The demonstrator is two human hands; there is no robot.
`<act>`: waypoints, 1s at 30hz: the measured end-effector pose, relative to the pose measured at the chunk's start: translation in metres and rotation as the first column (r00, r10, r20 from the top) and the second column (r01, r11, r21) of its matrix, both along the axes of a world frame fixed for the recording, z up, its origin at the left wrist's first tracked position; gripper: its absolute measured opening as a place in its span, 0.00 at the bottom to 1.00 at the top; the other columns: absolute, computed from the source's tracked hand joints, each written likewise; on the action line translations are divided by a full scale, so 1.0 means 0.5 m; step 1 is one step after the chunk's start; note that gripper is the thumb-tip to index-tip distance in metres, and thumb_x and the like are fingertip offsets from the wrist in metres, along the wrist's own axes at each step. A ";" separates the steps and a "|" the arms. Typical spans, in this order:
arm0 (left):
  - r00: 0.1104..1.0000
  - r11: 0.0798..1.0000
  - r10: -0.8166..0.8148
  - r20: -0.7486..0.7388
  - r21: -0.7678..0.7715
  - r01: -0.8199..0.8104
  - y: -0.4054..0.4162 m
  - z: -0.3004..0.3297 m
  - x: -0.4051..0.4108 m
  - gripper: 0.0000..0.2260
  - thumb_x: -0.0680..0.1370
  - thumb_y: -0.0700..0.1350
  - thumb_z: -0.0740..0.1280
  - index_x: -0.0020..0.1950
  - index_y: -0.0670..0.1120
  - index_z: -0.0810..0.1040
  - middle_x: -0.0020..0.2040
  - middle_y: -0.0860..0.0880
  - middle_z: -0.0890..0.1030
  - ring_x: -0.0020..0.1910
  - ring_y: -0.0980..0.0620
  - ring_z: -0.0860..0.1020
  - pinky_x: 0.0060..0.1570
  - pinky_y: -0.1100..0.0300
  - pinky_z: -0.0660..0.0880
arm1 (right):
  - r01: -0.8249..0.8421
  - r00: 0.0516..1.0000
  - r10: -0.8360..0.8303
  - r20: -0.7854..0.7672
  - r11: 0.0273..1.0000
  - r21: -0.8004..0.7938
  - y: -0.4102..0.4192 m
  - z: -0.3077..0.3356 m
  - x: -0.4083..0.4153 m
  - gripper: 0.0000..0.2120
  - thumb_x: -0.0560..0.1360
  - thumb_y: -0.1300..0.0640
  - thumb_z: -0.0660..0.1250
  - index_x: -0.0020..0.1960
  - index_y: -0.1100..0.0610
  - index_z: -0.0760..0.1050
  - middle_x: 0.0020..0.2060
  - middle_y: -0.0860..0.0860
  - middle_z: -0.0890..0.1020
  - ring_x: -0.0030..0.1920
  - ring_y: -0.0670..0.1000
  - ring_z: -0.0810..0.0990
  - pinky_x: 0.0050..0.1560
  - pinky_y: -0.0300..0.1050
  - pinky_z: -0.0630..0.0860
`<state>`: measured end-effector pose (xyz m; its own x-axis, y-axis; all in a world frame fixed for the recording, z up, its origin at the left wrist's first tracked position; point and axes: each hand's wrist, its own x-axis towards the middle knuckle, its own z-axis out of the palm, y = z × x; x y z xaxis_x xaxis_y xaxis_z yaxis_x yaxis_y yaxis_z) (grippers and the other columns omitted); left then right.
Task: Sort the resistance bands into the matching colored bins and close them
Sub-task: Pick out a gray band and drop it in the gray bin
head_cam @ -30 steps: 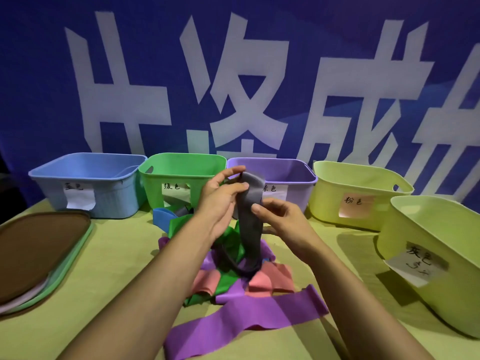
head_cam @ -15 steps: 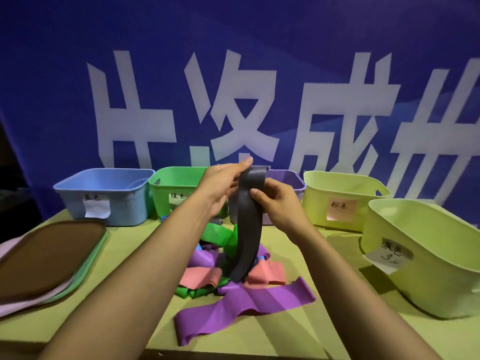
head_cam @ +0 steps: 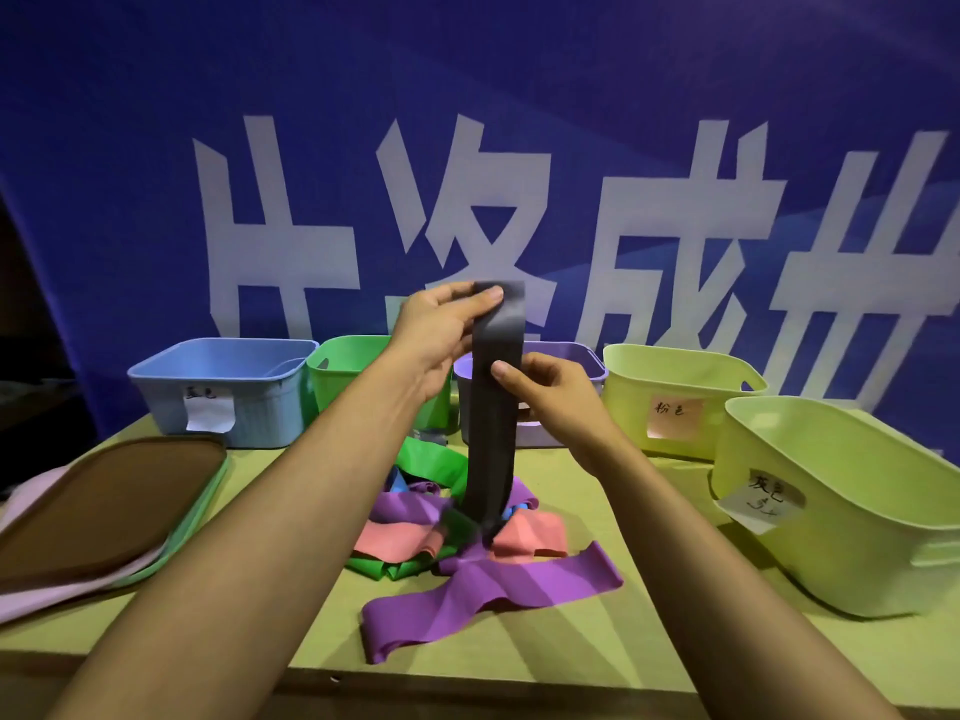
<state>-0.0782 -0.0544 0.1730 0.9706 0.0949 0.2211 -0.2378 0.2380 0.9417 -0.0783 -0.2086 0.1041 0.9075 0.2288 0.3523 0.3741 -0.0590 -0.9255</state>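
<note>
Hands both pinching grey band [head_cam: 493,407]: left hand [head_cam: 436,330] at top edge, right hand [head_cam: 545,392] lower, held up prob. to free it from pile [head_cam: 467,537] on worktop [head_cam: 597,646]. Tail still in pile. Grey-labelled bin [head_cam: 841,511] at right, open.

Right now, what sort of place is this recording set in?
Probably a staged data-collection or demo booth, not a home: a printed blue banner fills the background, labelled bins line a table, and both hands hold a grey band.
</note>
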 end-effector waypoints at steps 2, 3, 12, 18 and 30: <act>0.997 0.999 0.046 0.061 -0.003 -0.046 0.002 0.017 -0.006 0.14 0.77 0.40 0.74 0.63 0.41 0.81 0.54 0.44 0.86 0.50 0.49 0.86 0.44 0.60 0.81 | -0.023 1.000 0.023 -0.019 1.000 0.019 0.003 0.003 -0.007 0.12 0.80 0.55 0.71 0.55 0.64 0.82 0.46 0.54 0.87 0.45 0.46 0.84 0.51 0.47 0.82; 0.993 0.997 0.076 0.096 0.006 -0.077 0.002 0.027 -0.008 0.13 0.77 0.40 0.75 0.61 0.42 0.82 0.54 0.44 0.86 0.51 0.49 0.86 0.45 0.59 0.82 | -0.027 0.999 0.027 -0.019 0.999 0.021 0.005 0.002 -0.009 0.11 0.80 0.56 0.71 0.55 0.64 0.82 0.47 0.55 0.87 0.45 0.45 0.84 0.51 0.46 0.82; 0.904 0.936 0.290 0.315 0.104 -0.336 0.014 0.089 -0.003 0.07 0.77 0.43 0.75 0.55 0.46 0.83 0.50 0.48 0.87 0.49 0.51 0.86 0.52 0.53 0.84 | -0.047 0.997 0.042 -0.058 0.995 -0.090 -0.002 -0.083 -0.019 0.09 0.78 0.59 0.72 0.54 0.64 0.82 0.45 0.59 0.86 0.43 0.48 0.81 0.43 0.41 0.79; 0.911 0.938 0.319 0.261 0.051 -0.343 0.034 0.085 0.012 0.07 0.77 0.41 0.75 0.54 0.45 0.83 0.49 0.47 0.87 0.49 0.50 0.86 0.53 0.53 0.84 | -0.098 0.988 0.086 -0.129 0.991 -0.092 -0.013 -0.131 -0.032 0.14 0.75 0.60 0.76 0.53 0.70 0.79 0.41 0.65 0.83 0.44 0.55 0.82 0.50 0.61 0.82; 0.884 0.893 0.447 0.136 -0.006 -0.451 0.132 0.041 0.053 0.04 0.78 0.39 0.74 0.52 0.46 0.83 0.49 0.48 0.85 0.52 0.50 0.85 0.47 0.61 0.83 | -0.179 0.965 0.182 -0.187 0.983 0.036 -0.077 -0.130 -0.064 0.21 0.73 0.70 0.75 0.63 0.60 0.74 0.40 0.60 0.86 0.37 0.53 0.83 0.43 0.47 0.80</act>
